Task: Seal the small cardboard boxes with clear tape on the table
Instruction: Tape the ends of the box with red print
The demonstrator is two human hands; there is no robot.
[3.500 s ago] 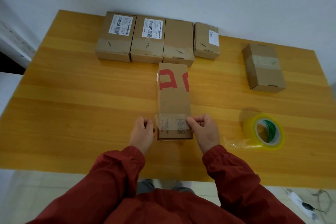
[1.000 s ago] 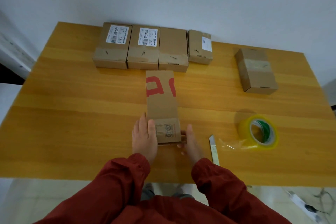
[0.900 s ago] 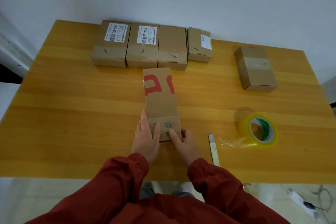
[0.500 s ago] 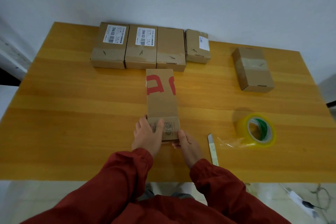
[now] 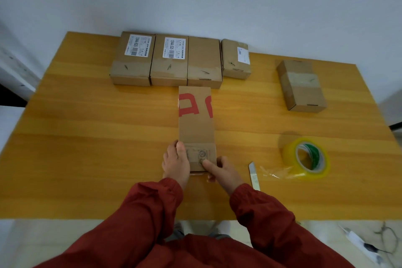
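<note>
Since half a second ago the right hand (image 5: 221,173) has shifted from the near right corner of the long box (image 5: 195,124) up onto its top face. The left thumb, then lying across the top, is now drawn in at the left edge.

Item under work: long box, brown card with red print at its far end, lying flat lengthwise at the middle of the table (image 5: 97,137). A tape strip (image 5: 201,148) runs across its near end.

Right hand: forefinger (image 5: 206,164) straight, tip pressing down on the tape strip; remaining fingers folded at the box's near right corner. No grip taken on anything.

Left hand (image 5: 175,164): fingers straight and together, laid against the left side of the box's near end. Grip slack; it steadies, it does not clasp.

Right of the hands, on the table: a narrow pale cutter (image 5: 253,175), and beyond it a tape roll (image 5: 306,159), clear-yellow, with a loose tail trailing toward the cutter.

Far edge: row of four boxes (image 5: 169,61), side by side, just beyond the long box's far end. Single taped box (image 5: 301,85) stands well apart at far right.

Both arms in red sleeves (image 5: 152,213).
</note>
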